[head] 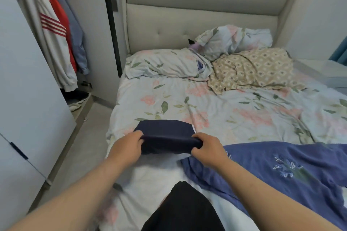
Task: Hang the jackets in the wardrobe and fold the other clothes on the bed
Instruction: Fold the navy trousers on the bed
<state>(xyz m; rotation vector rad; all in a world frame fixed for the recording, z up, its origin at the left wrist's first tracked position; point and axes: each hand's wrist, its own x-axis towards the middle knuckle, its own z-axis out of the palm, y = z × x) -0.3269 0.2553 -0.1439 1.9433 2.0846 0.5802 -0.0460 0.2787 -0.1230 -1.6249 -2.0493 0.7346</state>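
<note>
Near centre, navy garment (165,132), matt, smooth cloth. Just right, blue shirt (281,165) in soft matt cloth with raised stitched embroidery. Nearest, black cloth (184,208), matt, plain. Beneath all, floral sheet (206,108), thin, creased, matt cloth. Far end, headboard (197,18) padded in smooth beige upholstery, button-tufted, faintly sheened. Beige pillow (253,69) in rumpled printed cloth. Left, wardrobe door (28,80), smooth pale panel, satin finish, with dark matt handle (18,150); jackets (52,30) in slick, lightly shiny fabric. Floor (78,146) smooth, pale, matt.
</note>
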